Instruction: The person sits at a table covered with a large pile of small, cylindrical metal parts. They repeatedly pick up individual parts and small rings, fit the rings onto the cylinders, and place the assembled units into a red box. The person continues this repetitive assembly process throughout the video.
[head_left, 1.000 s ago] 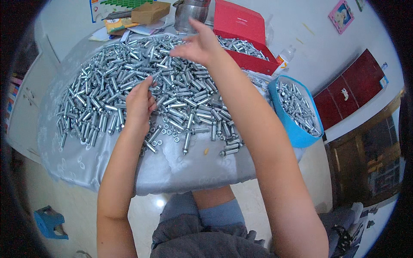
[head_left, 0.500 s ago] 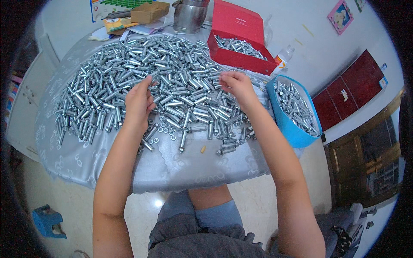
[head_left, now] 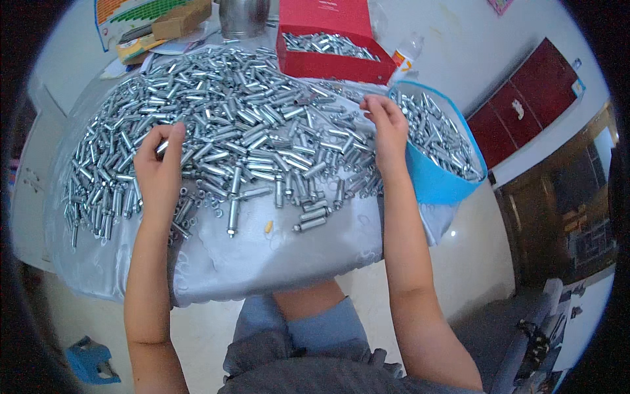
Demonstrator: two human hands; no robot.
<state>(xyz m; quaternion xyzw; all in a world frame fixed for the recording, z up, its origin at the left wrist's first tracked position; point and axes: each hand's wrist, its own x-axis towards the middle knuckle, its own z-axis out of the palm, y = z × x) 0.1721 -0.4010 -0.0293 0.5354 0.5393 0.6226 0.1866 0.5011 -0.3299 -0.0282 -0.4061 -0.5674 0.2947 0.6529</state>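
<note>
A large heap of shiny metal sleeve bolts covers a table under a silvery cloth. My left hand lies at the heap's left front part, fingers closed on a bolt. At the heap's right edge my right hand rests with curled fingers, right beside the rim of a blue tub full of the same bolts. Whether that hand holds a bolt is hidden. A red box at the back also holds bolts.
A metal pot, a cardboard box and papers stand at the back. A plastic bottle sits by the red box. Red cabinets are on the right, and a blue object lies on the floor lower left.
My right hand has pulled back from the far red box, crossed the heap and reached the blue tub's rim. My left hand has shifted slightly left on the heap.
</note>
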